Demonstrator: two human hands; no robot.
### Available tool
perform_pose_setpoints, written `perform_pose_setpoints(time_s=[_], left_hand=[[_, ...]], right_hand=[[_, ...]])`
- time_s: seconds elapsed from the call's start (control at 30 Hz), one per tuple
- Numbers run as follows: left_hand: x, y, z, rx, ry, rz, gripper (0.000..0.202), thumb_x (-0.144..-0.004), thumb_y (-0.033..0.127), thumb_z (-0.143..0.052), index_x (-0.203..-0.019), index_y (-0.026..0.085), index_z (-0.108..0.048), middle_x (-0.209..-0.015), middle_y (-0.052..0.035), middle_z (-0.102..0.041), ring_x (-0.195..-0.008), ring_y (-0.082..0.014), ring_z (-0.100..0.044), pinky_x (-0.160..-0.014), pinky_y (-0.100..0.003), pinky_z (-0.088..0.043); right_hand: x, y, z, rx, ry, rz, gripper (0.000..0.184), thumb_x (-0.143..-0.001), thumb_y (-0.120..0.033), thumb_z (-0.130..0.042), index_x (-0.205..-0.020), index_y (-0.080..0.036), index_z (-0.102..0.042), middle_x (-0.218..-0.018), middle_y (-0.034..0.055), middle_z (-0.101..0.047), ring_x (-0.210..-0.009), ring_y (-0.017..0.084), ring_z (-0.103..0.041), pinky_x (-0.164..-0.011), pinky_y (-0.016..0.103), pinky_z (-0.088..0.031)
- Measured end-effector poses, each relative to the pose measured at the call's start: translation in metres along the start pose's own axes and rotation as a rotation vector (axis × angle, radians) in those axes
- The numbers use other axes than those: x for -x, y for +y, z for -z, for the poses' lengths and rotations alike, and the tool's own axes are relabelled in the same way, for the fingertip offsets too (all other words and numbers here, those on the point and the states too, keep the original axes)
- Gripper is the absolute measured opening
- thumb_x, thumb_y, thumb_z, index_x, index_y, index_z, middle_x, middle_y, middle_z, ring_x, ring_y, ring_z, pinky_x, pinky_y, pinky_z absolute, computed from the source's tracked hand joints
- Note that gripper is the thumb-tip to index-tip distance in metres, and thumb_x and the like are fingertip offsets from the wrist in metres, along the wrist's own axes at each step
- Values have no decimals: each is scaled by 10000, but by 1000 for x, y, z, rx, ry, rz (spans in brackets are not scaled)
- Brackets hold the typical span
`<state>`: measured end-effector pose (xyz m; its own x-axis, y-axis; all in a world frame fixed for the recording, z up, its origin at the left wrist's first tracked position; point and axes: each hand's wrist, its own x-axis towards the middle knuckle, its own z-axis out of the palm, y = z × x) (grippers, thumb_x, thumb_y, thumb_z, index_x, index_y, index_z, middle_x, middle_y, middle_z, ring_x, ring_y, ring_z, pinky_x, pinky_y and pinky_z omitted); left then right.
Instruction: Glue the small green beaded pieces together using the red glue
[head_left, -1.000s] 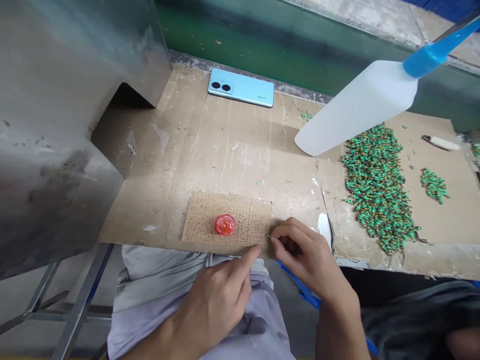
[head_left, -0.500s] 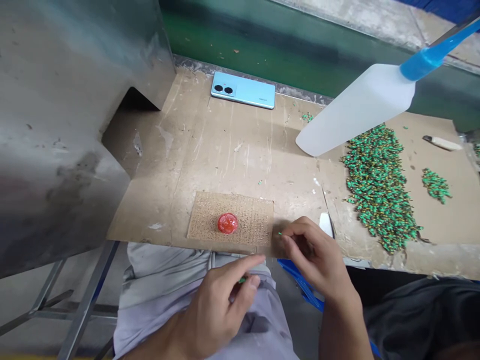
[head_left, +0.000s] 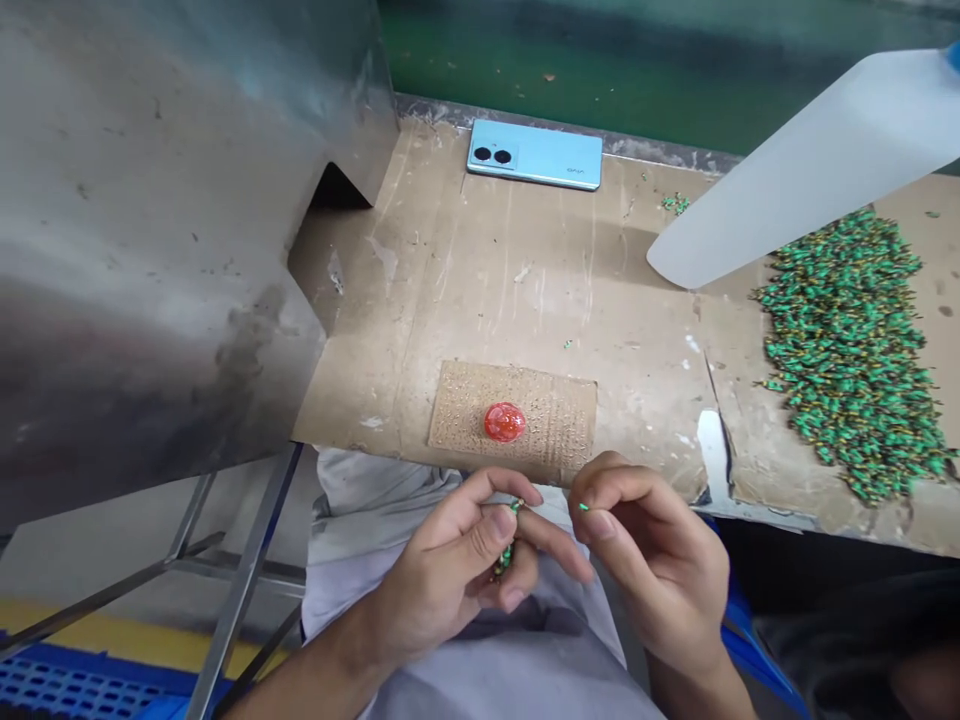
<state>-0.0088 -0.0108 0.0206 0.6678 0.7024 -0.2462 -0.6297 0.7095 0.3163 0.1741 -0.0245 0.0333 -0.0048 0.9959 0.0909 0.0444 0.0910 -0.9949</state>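
My left hand (head_left: 459,572) hovers over my lap with its fingers curled round a few small green pieces (head_left: 507,552). My right hand (head_left: 654,560) is beside it, thumb and forefinger pinched on one tiny green piece (head_left: 583,508). Both hands are just in front of the table's near edge. On that edge lies a small perforated cardboard pad (head_left: 517,420) with a red dome-shaped object (head_left: 504,422) on it. A large heap of green pieces (head_left: 851,350) covers the table at the right.
A light blue phone (head_left: 535,155) lies at the back of the cardboard-covered table (head_left: 510,290). A grey metal housing (head_left: 150,230) fills the left. A white plastic scoop (head_left: 810,170) reaches in from the upper right. A metal frame (head_left: 240,590) stands below left.
Both hands have drawn back from the pad's edge toward my lap. My left hand has gone from pointing to curled round green pieces, and the camera has shifted left.
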Motion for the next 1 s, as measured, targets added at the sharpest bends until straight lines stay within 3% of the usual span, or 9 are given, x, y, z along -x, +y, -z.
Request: perform_pose_setpoints(time_s=[0.2,0.4,0.53,0.67,0.83,1.0], left_hand=[[4,6,-1,23,22,24,153,-1060,330,-690,-1061,177,-691,-1008,-132,-828,-639,-88,-470,-624,-215,-311],[5,9,4,-200,81,-87,114,-902,295,-881,-921,193,-833,-874,-13,-602,-717,-97,-465,-637,-209,-352],[6,8,7,-292,114,-124,97,-889,251,-893,-952,228,-823,-826,-3,-702,-760,-115,-583,-695,-209,-448],[12,9,4,-536,151,-240,136,-929,180,-844,-1037,260,-823,-947,-5,-811,-852,-124,-702,-765,-207,-525],[17,12,-4,-768,209,-375,259,-911,152,-850,-1123,299,-817,-900,11,-820,-726,-109,-679,-658,-191,-511],[16,12,-2,-918,189,-431,176,-922,194,-842,-1084,261,-830,-908,-27,-824,-688,-134,-666,-616,-230,-508]], right_hand=[[0,-4,-1,-31,-13,-62,86,-1042,-182,-647,-965,-221,-652,-805,-8,-605,-739,134,-581,-657,247,-489],[1,-4,-1,-91,-52,-26,76,-1038,-147,-628,-1007,-213,-652,-829,-1,-586,-763,142,-567,-656,266,-476],[0,-6,-1,-65,-72,-4,95,-1024,-121,-628,-1005,-212,-649,-832,-2,-589,-772,144,-564,-668,276,-480],[-2,-10,-1,0,-168,4,116,-996,-116,-655,-990,-232,-643,-817,-5,-618,-726,148,-585,-626,285,-475],[-5,-14,-1,61,-246,-20,116,-970,-134,-679,-932,-236,-639,-774,-13,-617,-662,143,-579,-573,273,-461],[-6,-15,1,89,-286,-26,127,-959,-110,-667,-921,-228,-638,-775,-15,-609,-649,131,-557,-561,263,-455]])
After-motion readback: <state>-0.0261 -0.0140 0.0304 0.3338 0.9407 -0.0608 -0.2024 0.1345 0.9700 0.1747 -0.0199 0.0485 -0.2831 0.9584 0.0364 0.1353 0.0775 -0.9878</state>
